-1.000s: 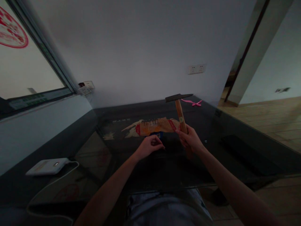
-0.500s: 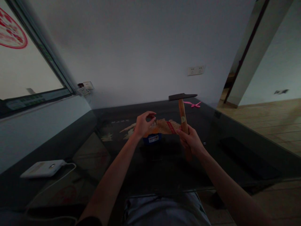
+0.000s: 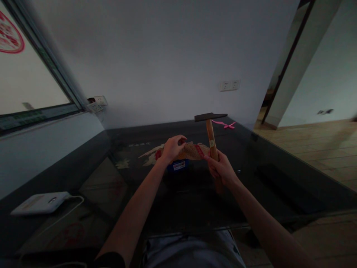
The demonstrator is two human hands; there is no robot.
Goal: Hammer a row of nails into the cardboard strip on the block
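Hammer [image 3: 211, 134], where?

— Up off the bench [image 3: 200, 208], right of centre, head uppermost. Dark metal head, blunt on the left, tapering to the right. Wooden handle, small pale mark partway down.

Held by what?

— Right hand [image 3: 221, 167]. Fingers wrapped round the handle, thumb along its near side; some handle shows dimly below the fist.

And the left hand [image 3: 172, 148]?

— Over a tan-and-red bundle [image 3: 193, 150], thumb and fingers bent toward one another, narrow gap. Cannot tell whether anything is pinched there, or whether the hand touches the bundle.

Bundle's position?

— Middle of the bench, between the hands. Net-like pattern, red bands. Right end comes up just beside the hammer handle in this view; contact unclear. Blue box [image 3: 178, 166] with a pale label shows just below its front edge.

Further out?

— Pink ribbon [image 3: 228, 125], knotted, beyond the hammer near the far right corner. Dark flat slab [image 3: 288, 188] on the right side, outline dim. White device [image 3: 40, 203] on the left, well apart from both hands, white cable [image 3: 75, 199] running from it toward the near edge.

Walls?

— Double socket [image 3: 230, 85] above the ribbon; more sockets [image 3: 96, 105] in the left corner. Window at far left, round red decoration [image 3: 9, 35] on it.
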